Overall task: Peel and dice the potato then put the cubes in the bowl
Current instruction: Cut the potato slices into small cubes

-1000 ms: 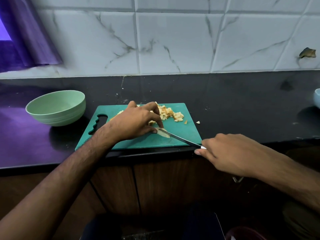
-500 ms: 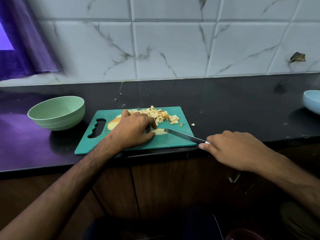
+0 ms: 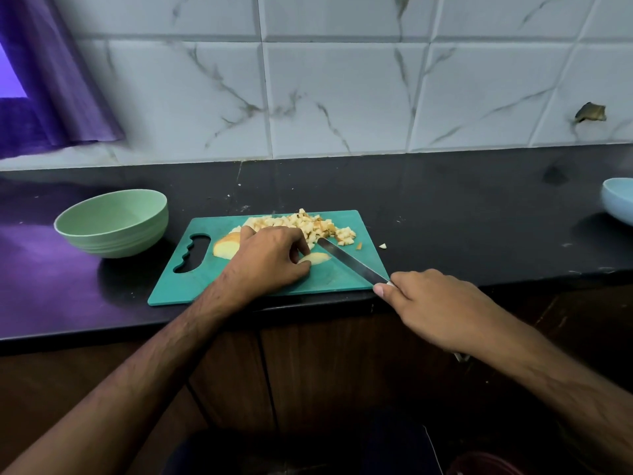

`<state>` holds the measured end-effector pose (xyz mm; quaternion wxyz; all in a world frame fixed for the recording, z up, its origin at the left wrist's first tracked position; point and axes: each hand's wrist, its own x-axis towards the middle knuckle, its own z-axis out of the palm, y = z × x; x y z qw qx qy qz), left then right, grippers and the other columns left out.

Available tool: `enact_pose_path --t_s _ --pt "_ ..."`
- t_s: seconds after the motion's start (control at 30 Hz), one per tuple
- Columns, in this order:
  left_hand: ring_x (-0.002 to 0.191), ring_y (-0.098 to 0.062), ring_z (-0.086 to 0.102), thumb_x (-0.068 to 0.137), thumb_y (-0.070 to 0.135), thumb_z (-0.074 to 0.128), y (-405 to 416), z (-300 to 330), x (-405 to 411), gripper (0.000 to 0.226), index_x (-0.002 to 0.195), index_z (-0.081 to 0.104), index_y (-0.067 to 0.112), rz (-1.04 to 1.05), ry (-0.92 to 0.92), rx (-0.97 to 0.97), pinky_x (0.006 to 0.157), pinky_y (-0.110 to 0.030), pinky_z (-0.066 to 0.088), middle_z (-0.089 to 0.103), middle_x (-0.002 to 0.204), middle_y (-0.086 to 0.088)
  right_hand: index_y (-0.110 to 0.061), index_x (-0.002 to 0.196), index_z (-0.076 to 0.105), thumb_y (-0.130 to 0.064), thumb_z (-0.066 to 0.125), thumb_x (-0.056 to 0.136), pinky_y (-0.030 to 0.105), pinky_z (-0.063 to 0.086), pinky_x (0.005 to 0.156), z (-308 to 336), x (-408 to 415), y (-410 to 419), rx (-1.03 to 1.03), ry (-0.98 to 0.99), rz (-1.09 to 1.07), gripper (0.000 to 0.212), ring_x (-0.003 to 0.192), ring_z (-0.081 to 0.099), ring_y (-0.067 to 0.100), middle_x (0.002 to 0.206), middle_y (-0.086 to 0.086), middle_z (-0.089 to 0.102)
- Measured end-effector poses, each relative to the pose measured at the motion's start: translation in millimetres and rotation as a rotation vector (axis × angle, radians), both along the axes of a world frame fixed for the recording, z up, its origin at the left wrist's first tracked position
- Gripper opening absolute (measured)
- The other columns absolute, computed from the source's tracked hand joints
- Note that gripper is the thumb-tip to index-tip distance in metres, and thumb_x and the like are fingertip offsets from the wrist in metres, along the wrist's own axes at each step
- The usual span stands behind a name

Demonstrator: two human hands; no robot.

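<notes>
My left hand [image 3: 270, 257] pinches a potato slice [image 3: 317, 258] on the teal cutting board [image 3: 260, 286]; my right hand [image 3: 442, 306] grips the knife [image 3: 349, 260], blade just right of it. Cubes [image 3: 315, 228] piled far side, green bowl [image 3: 113, 224] left.

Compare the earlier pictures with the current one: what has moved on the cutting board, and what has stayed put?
The knife blade, over the slice before, now lies just right of it, tip by the cubes. The right hand still grips the handle; the left hand still holds the slice. The green bowl stays empty.
</notes>
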<state>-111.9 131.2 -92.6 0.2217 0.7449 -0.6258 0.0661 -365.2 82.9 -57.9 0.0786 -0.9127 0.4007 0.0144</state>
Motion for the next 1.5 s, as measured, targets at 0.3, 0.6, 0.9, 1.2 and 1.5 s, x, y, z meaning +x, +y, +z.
enact_pose_path --t_s 0.3,0.6,0.9,1.2,1.5 --pt "0.079 0.001 0.056 0.088 0.038 0.071 -5.4 -0.4 1.8 0.008 0.094 0.07 0.031 0.018 0.075 0.016 0.086 -0.037 0.028 0.065 0.078 0.016 -0.028 0.09 0.051 -0.055 0.025 0.107 0.03 0.042 0.059 -18.8 14.9 4.3 0.08 0.014 -0.016 0.041 0.074 0.059 0.011 0.091 -0.006 0.059" --pt "0.09 -0.004 0.053 0.09 0.051 0.067 6.5 -2.2 -0.9 0.025 0.108 0.07 0.034 0.02 -0.062 -0.032 0.081 -0.037 0.025 0.062 0.084 0.019 -0.023 0.097 0.053 -0.051 0.024 0.109 0.033 0.038 0.061 -3.3 30.7 0.6 -0.029 0.045 0.004 0.042 0.073 0.053 0.008 0.088 -0.004 0.055" --pt "0.095 -0.005 0.046 0.09 0.058 0.064 19.0 -11.8 4.0 0.028 0.106 0.07 0.036 0.051 -0.11 -0.098 0.081 -0.036 0.023 0.059 0.094 0.02 -0.028 0.086 0.047 -0.056 0.022 0.107 0.031 0.04 0.059 -13.7 19.3 18.3 -0.018 0.023 0.021 0.042 0.07 0.054 0.008 0.085 -0.006 0.056" --pt "0.092 -0.006 0.046 0.09 0.057 0.065 16.5 -11.3 0.6 0.023 0.099 0.071 0.037 0.079 -0.114 -0.108 0.079 -0.035 0.02 0.062 0.09 0.019 -0.025 0.09 0.049 -0.05 0.027 0.108 0.033 0.042 0.063 -15.9 39.9 14.2 0.007 0.006 0.03 0.039 0.075 0.057 0.01 0.085 -0.005 0.056" --pt "0.092 -0.006 0.049 0.09 0.058 0.063 31.2 -16.5 9.5 0.027 0.106 0.07 0.037 0.07 -0.104 -0.148 0.079 -0.035 0.023 0.061 0.091 0.019 -0.028 0.08 0.044 -0.055 0.023 0.107 0.031 0.037 0.059 -6.3 24.6 21.9 0.006 0.02 0.034 0.044 0.071 0.053 0.008 0.082 -0.007 0.053"
